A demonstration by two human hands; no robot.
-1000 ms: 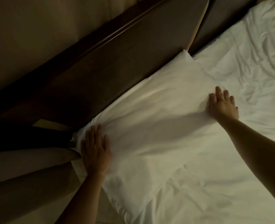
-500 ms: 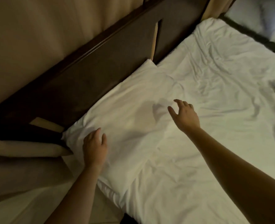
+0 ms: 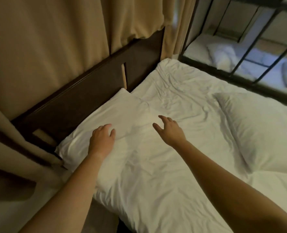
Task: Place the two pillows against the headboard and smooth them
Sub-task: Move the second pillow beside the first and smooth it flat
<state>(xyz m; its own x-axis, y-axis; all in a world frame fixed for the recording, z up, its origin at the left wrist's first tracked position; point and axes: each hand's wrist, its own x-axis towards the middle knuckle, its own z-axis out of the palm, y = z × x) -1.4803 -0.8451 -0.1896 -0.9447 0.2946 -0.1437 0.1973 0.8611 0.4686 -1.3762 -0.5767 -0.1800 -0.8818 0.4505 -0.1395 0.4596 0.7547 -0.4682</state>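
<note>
A: What do the hands do?
B: The left hand (image 3: 102, 140) lies open on the first pillow (image 3: 105, 118) by the headboard (image 3: 82, 98); the right hand (image 3: 170, 130) hovers spread, holding nothing. The second pillow (image 3: 257, 132) lies right of it.

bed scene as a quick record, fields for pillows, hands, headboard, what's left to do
first pillow: lies flat along the dark headboard, at its near end
second pillow: out on the bed to the right, away from the headboard
left hand: open, over the first pillow's front edge; contact unclear
right hand: open, fingers spread, above the sheet, holding nothing
sheet: white, wrinkled
surroundings: tan curtain behind the headboard; black metal frame at the far right
left to do: second pillow not yet at the headboard
</note>
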